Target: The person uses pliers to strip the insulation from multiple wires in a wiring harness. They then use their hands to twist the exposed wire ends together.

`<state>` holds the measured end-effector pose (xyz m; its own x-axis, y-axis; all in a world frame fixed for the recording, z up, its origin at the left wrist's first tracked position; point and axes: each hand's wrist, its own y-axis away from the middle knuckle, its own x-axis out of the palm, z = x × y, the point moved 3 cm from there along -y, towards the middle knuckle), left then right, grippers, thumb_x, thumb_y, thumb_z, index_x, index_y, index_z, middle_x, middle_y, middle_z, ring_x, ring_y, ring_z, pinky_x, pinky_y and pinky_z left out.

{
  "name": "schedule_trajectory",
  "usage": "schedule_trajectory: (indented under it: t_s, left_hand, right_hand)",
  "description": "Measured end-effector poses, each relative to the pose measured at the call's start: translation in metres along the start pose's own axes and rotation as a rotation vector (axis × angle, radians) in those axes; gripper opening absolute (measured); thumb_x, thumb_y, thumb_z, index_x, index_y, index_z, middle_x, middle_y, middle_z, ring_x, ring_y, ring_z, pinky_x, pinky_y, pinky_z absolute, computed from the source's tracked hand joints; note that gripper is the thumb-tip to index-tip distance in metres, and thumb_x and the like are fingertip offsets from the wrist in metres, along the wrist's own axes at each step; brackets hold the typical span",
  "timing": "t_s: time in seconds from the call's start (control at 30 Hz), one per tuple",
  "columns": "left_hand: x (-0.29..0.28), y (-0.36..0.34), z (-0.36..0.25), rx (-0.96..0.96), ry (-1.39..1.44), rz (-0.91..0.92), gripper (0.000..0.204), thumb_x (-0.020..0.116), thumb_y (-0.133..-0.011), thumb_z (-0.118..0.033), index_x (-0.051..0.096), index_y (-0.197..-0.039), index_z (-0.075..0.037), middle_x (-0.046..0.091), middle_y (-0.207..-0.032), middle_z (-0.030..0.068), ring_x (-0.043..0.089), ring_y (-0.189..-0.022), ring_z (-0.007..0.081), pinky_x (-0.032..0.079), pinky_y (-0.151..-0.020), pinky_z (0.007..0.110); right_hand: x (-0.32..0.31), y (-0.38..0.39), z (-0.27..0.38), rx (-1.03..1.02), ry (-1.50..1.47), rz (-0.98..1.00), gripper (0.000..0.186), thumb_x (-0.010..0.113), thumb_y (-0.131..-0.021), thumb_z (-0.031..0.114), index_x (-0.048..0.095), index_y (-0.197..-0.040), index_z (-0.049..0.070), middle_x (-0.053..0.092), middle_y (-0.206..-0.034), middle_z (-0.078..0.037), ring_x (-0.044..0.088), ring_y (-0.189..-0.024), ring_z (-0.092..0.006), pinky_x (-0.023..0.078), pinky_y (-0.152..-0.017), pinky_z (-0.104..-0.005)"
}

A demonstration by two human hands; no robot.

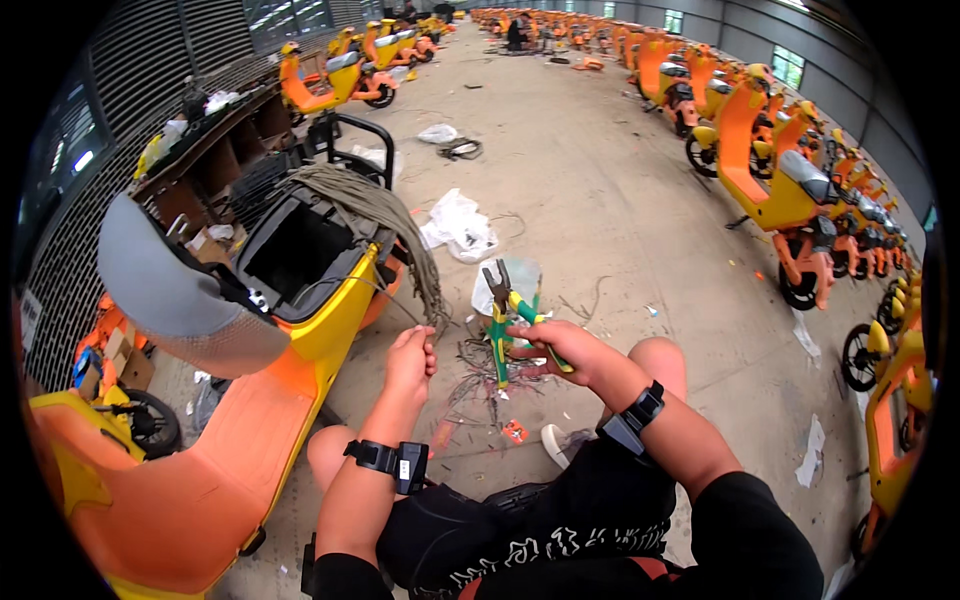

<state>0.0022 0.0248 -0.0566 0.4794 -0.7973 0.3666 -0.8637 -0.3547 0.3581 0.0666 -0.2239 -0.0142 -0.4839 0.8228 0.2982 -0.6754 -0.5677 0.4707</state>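
Note:
My right hand (555, 345) grips cutting pliers (505, 300) with green and yellow handles, jaws upward. My left hand (410, 360) is closed in a pinch beside a hanging bundle of grey strands (420, 265); what lies between its fingertips is too small to make out. The strands drape over the rear of an orange and yellow scooter (210, 460). Its grey seat (175, 275) is tipped up beside an open black compartment (295, 260). Clipped strands (470, 385) lie scattered on the floor below my hands, near a translucent plastic bag (525, 280).
Rows of scooters (740, 150) line the right side. At left are more scooters (330, 80), a dark shelving unit (205, 160) and cardboard boxes (130, 365). White plastic (460, 225) and scraps litter the floor (590, 150). A person (516, 35) is far down the aisle.

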Motion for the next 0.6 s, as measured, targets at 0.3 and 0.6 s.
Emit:
schedule_trajectory:
  t_s: [0.3, 0.6]
  left_hand:
    - [0.056, 0.063, -0.014, -0.1, 0.086, -0.025, 0.017, 0.042, -0.105, -0.024, 0.049, -0.103, -0.009, 0.059, -0.093, 0.0074, 0.059, -0.072, 0.0196, 0.049, -0.064, 0.033]
    - [0.03, 0.03, 0.021, 0.088, 0.022, -0.21, 0.019, 0.038, -0.107, -0.024, 0.044, -0.104, -0.007, 0.06, -0.089, 0.0115, 0.047, -0.051, 0.0125, 0.036, -0.044, 0.028]
  right_hand:
    - [0.018, -0.013, -0.012, 0.013, -0.31, 0.656, 0.042, 0.052, -0.101, 0.028, 0.047, -0.064, 0.008, 0.058, -0.132, -0.02, 0.066, -0.105, -0.0436, 0.056, -0.088, -0.0508]
    - [0.031, -0.089, -0.053, -0.307, 0.513, 0.224, 0.033, 0.063, -0.096, 0.025, 0.057, -0.108, -0.005, 0.066, -0.094, -0.013, 0.069, -0.072, -0.019, 0.055, -0.065, -0.0305]
